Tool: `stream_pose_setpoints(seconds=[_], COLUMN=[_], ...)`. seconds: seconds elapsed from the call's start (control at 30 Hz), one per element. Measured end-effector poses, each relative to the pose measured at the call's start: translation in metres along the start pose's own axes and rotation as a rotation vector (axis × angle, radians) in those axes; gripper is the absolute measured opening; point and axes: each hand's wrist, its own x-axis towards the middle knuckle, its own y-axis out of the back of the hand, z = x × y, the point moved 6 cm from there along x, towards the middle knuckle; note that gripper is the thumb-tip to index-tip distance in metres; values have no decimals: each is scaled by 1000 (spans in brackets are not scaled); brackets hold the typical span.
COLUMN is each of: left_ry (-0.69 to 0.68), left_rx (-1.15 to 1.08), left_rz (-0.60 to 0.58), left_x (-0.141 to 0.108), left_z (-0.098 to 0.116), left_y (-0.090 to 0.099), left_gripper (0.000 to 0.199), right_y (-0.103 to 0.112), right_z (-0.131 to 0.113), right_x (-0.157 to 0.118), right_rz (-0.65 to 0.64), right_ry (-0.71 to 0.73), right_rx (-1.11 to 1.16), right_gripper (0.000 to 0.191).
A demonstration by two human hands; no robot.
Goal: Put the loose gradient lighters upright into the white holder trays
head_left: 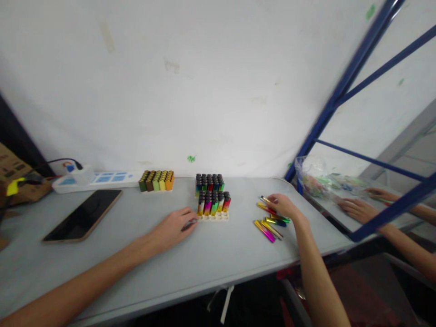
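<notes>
My left hand (175, 228) rests at the left end of a white tray (213, 218), its fingers curled round a small dark item I cannot make out. Upright lighters (214, 204) with black tops fill the tray's back rows, and holes show along its front edge. Directly behind stands another block of lighters (209, 183). To the right, my right hand (283, 205) reaches down onto loose metallic lighters (265, 230) in yellow, magenta, green and blue. Its fingers are bent over a red and yellow one (265, 208); whether they grip it is unclear.
A phone (83, 215) lies at the left, before a white power strip (112, 178). A block of green, brown and orange lighters (157, 181) stands near the wall. Blue metal posts (327, 116) rise at the right; beyond them are a plastic bag (313, 179) and another person's hands (359, 210).
</notes>
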Motion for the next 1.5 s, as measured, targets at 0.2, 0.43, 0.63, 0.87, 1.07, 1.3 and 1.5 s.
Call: stream_pose_setpoints(seconds=[0.2, 0.43, 0.63, 0.87, 1.07, 1.3, 1.5], left_ry=[1, -8, -13, -33, -22, -19, -22], left_rx=[13, 9, 1, 2, 0, -1, 1], left_rz=[0, 5, 9, 22, 21, 15, 22], left_x=[-1, -1, 0, -1, -1, -1, -1], left_z=[2, 2, 1, 2, 0, 1, 2], left_y=[1, 1, 0, 0, -1, -1, 1], left_gripper=[23, 23, 24, 23, 23, 22, 23], right_y=[16, 36, 36, 30, 27, 17, -14], right_z=[-34, -107, -149, -157, -166, -178, -190], right_x=[-7, -29, -40, -41, -40, -39, -30], right_rz=[86, 57, 51, 53, 55, 124, 179], right_ry=[145, 320, 457, 447, 487, 442, 325], right_rx=[232, 442, 436, 434, 432, 437, 427], right_gripper=[14, 43, 35, 30, 35, 39, 49])
